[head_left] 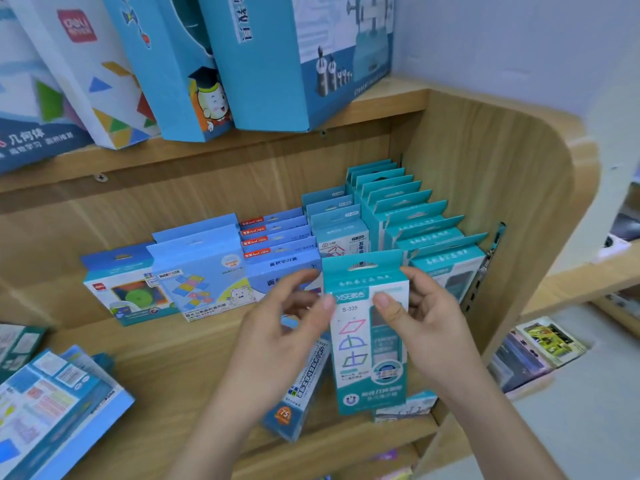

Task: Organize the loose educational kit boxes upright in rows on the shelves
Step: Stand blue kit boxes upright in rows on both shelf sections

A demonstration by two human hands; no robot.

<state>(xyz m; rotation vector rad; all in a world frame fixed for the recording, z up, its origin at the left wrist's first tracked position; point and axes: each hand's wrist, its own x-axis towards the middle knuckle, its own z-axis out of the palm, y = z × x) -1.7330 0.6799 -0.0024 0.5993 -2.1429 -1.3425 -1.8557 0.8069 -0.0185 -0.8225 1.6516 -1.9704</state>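
Observation:
I hold a teal and white kit box upright in front of the wooden shelf. My left hand pinches its upper left edge and my right hand grips its upper right edge, thumb on the front. Behind it stand rows of upright boxes: a long teal row at the right, a shorter teal row, and blue boxes further left. A loose blue box lies flat under my left hand, and another loose box lies under the held one.
Large blue and white boxes lean on the upper shelf. A flat blue box lies at the shelf's lower left. The curved wooden side panel closes the shelf at the right. More goods sit on a lower shelf to the right.

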